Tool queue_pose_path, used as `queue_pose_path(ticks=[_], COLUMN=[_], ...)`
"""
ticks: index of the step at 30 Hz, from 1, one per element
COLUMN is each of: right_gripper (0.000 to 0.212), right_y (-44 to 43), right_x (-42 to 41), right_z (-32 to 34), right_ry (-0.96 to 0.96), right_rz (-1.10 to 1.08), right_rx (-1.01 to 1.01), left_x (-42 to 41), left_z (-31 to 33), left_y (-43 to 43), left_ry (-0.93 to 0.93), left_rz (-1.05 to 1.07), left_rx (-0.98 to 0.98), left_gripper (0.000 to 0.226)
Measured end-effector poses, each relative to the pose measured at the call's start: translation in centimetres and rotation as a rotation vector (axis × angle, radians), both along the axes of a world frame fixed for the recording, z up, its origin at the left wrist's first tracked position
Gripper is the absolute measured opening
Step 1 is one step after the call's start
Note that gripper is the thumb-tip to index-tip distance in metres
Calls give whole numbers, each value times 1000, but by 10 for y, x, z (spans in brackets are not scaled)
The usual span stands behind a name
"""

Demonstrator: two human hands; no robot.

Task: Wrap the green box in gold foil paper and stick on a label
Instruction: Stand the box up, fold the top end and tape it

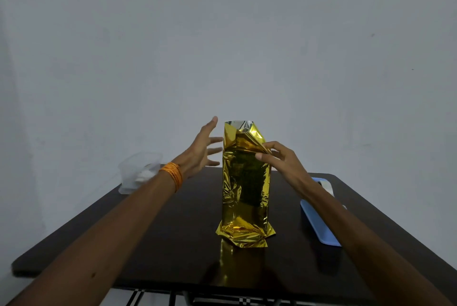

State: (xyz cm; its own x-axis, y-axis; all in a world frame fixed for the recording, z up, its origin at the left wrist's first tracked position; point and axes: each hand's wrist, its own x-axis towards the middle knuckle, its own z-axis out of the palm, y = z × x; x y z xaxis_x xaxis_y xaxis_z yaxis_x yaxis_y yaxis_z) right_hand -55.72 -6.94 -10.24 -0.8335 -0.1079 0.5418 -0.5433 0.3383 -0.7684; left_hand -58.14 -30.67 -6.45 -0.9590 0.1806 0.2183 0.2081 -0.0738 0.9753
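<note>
- Near the middle of the table (148,244), we see the gold foil paper (243,194) standing upright as a tall, narrow sleeve; the box inside it is fully covered.
- Its surface is shiny and creased, with a dark greenish patch across the upper front; we cannot tell whether that is a reflection or the box showing through.
- At the bottom the foil flares out in crumpled flaps on the tabletop; the top is open and shows a silver inner side.
- Our right hand (284,160) pinches a folded corner of foil at the upper right between thumb and fingers.
- Our left hand (197,150), with orange bangles (171,174) on the wrist, is spread wide and holds nothing, its fingertips just beside the foil's upper left edge.
- A clear plastic container (138,172) sits at the far left corner; a blue tray (319,224) lies along the right edge.
</note>
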Motion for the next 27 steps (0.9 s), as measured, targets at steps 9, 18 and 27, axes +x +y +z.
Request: queue_pose_path(ticks=[9, 18, 27], right_gripper=[33, 23, 21], right_y=[-16, -18, -22], right_x=[7, -8, -6], right_z=[29, 36, 42], right_ry=[-233, -280, -309], right_rz=[6, -86, -65], right_rx=[-79, 20, 18], left_x=[1, 7, 0], left_z=[8, 46, 19], left_y=[16, 43, 30], left_ry=[32, 251, 121], left_rz=[-18, -20, -45], left_rx=[-87, -475, -555], left_gripper=[69, 22, 20])
